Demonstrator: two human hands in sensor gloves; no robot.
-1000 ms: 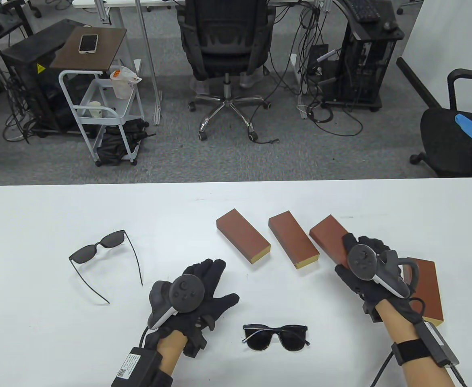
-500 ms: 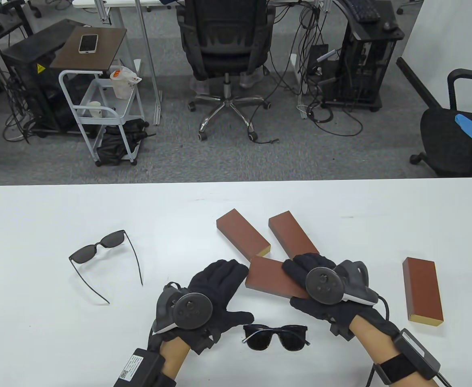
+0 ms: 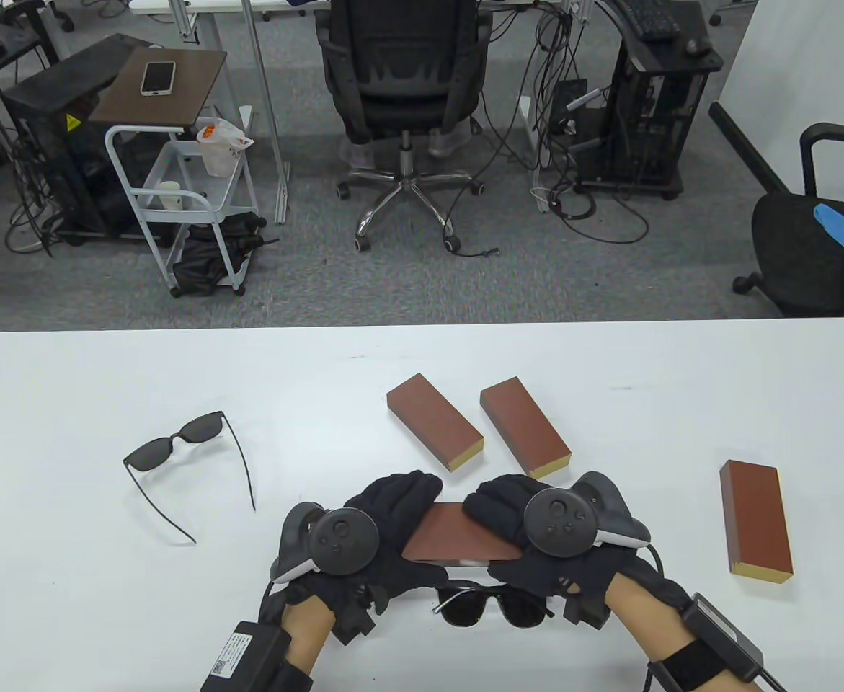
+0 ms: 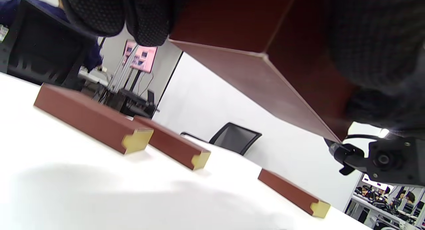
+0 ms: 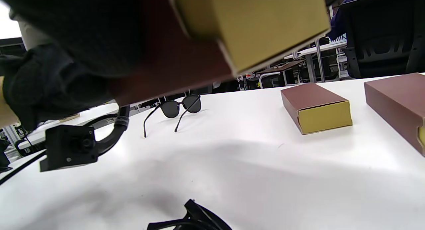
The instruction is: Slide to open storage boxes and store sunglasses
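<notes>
Brown storage box point(image 3: 458, 537) gripped at both ends by left hand point(image 3: 385, 533) and right hand point(image 3: 530, 533), lower centre.
Not yet slid open; both sunglasses unstored.

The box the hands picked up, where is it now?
In the table view, the held box is low in the middle, gripped between the left hand and the right hand, just above the folded sunglasses.
</notes>
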